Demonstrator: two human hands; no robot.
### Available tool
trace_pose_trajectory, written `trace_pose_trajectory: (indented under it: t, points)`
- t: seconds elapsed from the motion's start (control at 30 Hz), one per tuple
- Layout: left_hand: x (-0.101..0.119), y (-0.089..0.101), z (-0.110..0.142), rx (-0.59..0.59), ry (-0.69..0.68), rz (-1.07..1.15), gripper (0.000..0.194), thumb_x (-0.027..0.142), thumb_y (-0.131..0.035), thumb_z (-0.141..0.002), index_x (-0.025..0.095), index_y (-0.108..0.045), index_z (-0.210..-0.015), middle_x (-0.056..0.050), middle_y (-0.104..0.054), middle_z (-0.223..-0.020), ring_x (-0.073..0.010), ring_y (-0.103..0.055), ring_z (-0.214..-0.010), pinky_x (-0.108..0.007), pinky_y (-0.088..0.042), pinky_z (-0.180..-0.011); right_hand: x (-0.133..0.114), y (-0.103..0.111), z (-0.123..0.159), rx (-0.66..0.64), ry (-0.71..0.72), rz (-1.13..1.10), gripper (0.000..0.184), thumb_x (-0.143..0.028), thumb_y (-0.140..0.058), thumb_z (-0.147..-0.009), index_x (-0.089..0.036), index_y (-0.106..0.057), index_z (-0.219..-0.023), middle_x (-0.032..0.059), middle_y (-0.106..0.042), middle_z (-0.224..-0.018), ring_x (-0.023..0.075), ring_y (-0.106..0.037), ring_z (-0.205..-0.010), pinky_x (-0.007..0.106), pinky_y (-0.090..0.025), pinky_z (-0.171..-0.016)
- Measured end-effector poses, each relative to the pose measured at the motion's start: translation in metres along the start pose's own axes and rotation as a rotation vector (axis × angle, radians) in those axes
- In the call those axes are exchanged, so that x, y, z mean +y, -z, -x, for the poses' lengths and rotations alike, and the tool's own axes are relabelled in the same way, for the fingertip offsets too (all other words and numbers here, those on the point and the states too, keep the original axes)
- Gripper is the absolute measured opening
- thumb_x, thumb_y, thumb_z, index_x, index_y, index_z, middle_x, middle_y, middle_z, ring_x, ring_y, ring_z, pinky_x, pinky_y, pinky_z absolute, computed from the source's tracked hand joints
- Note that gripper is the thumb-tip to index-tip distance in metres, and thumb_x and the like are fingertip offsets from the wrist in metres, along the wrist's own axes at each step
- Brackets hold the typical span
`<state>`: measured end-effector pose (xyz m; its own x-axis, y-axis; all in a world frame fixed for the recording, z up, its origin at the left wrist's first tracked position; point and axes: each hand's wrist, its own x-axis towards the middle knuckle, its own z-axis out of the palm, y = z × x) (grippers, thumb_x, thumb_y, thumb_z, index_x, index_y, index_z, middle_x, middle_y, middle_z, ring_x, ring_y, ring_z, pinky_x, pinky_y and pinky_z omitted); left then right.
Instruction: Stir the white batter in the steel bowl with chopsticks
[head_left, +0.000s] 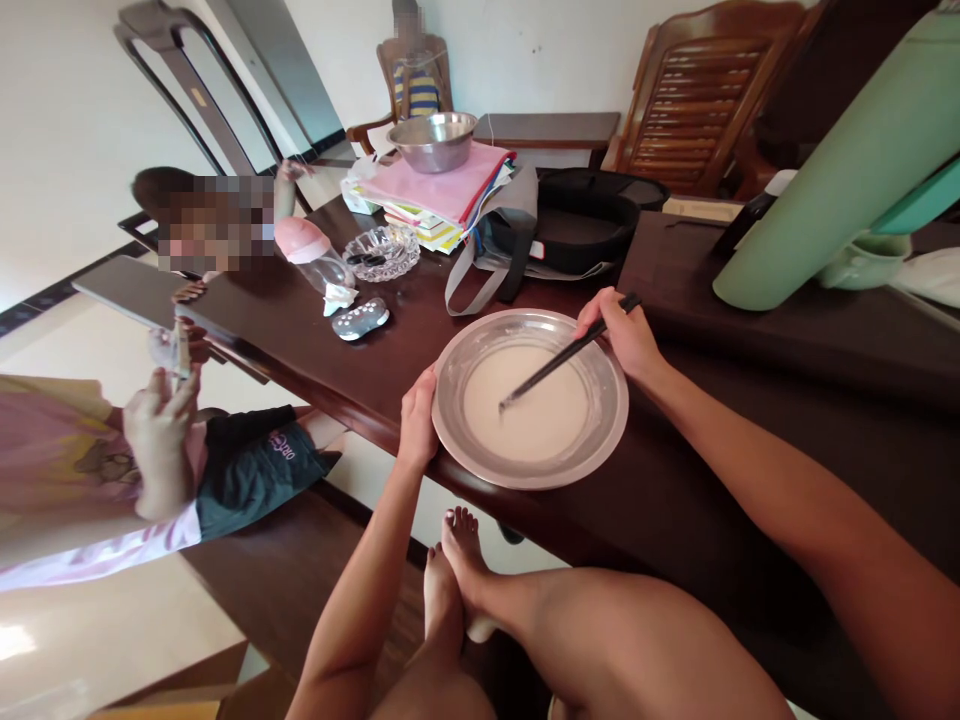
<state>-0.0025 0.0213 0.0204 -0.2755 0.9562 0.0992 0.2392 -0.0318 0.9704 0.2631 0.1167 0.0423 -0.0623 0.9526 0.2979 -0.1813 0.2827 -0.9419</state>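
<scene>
A wide metal bowl (453, 425) sits near the edge of the dark table, with a smooth, cream-white liquid (551, 425) in it. My left hand (418, 422) is closed around the bowl's left rim, thumb side up. In my right hand (624, 335) is a pair of black chopsticks (561, 357), gripped near the upper end at the bowl's right rim. They slant down to the left, and their tips dip into the liquid near the middle. Whether the right fingers also press on the rim, I cannot tell.
Beyond the bowl are a black-and-grey bag (574, 225), a glass ashtray (382, 253), a pink-capped bottle (311, 250), a dark spotted case (361, 319) and a second metal bowl (433, 143) on stacked books. A green cylinder (825, 170) stands right. Other people are at the left and back.
</scene>
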Motion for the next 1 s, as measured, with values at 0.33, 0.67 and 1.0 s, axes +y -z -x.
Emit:
trace_pose_trajectory:
  t: [0.33, 0.67, 1.0]
  points:
    - [-0.0006, 0.0008, 0.0001, -0.019, 0.003, -0.004, 0.047, 0.045, -0.039, -0.091, 0.016, -0.066, -0.116, -0.007, -0.066, -0.122, -0.0247, -0.056, -0.118, -0.036, -0.038, -0.106, -0.0009, -0.0006, 0.0021, 0.044, 0.023, 0.043, 0.055, -0.070, -0.050, -0.077, -0.021, -0.054, -0.054, -0.0016, -0.055, -0.044, 0.0097, -0.052, -0.044, 0.024, -0.044, -0.048]
    - [0.0021, 0.0006, 0.0013, -0.006, -0.001, -0.021, 0.046, 0.044, -0.038, -0.091, 0.017, -0.065, -0.118, -0.007, -0.066, -0.123, -0.0241, -0.056, -0.118, -0.034, -0.040, -0.104, 0.0012, -0.0011, 0.0026, 0.079, 0.023, 0.045, 0.054, -0.069, -0.051, -0.077, -0.021, -0.053, -0.053, -0.0016, -0.054, -0.045, 0.0108, -0.055, -0.047, 0.025, -0.046, -0.050]
    - [0.0022, -0.0002, 0.0006, 0.018, 0.003, -0.057, 0.046, 0.045, -0.038, -0.091, 0.017, -0.066, -0.115, -0.006, -0.067, -0.119, -0.0239, -0.057, -0.116, -0.033, -0.041, -0.103, -0.0036, -0.0060, 0.0065, 0.131, 0.036, 0.040, 0.055, -0.070, -0.048, -0.079, -0.022, -0.050, -0.052, -0.0013, -0.051, -0.043, 0.0112, -0.054, -0.046, 0.026, -0.044, -0.049]
